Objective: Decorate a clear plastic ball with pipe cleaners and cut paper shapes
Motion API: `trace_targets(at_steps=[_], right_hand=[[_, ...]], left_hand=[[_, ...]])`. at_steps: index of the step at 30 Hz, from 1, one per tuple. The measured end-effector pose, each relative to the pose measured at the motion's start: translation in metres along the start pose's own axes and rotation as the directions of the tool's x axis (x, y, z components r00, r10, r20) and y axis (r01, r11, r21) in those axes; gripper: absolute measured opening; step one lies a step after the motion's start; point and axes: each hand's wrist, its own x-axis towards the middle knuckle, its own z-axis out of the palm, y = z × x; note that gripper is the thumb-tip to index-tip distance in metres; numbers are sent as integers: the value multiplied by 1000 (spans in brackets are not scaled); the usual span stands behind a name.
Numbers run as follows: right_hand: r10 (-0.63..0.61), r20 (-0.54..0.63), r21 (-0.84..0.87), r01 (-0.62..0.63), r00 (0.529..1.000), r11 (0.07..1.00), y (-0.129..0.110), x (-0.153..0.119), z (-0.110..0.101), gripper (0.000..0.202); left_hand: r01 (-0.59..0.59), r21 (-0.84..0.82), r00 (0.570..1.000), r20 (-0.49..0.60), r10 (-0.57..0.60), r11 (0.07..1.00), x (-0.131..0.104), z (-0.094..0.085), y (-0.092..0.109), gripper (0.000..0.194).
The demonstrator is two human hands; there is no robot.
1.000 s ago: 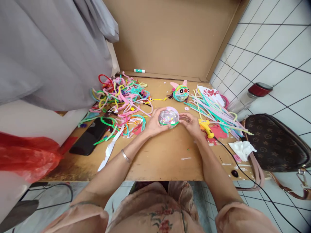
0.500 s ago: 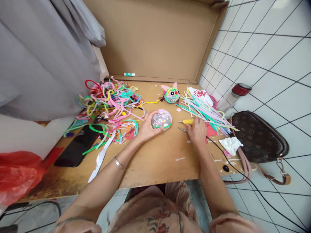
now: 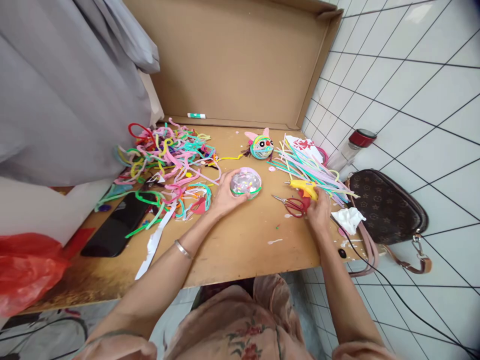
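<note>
Ball (image 3: 244,183), coloured flecks (image 3: 247,187) inside, left hand (image 3: 225,195) around

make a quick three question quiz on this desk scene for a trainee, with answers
1. Which hand holds the clear ball?
2. True or false: the scissors lie on the phone.
3. Fill in: the right hand grips the yellow ____.

Key:
1. The left hand.
2. False; they lie near the right hand.
3. Glue gun.
</note>
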Motion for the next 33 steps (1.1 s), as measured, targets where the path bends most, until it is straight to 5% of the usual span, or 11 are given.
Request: trace_targets(at_steps=[8,13,23,28,33], right_hand=[[-62,90,110,51,994,993,-28,-42,-6,37],[-101,109,29,99,989,995,-31,-34,6,35],[106,43,-14,-105,993,994,-27,12,41,39],[105,7,1,-105,994,994,-30,11,35,40],[29,103,-56,-23,994,998,-29,-9,18,41]], left_hand=[[70,-62,997,-29,-72,996,3,-2,-6,73],[98,-114,994,-43,-103,989,4,-1,-11,73],[81,-82,994,-62,-86,993,3,1,-4,73],[57,-48,997,-53,-59,997,1,1,2,72],[30,-27,998,-48,-32,999,-1,3,4,71]])
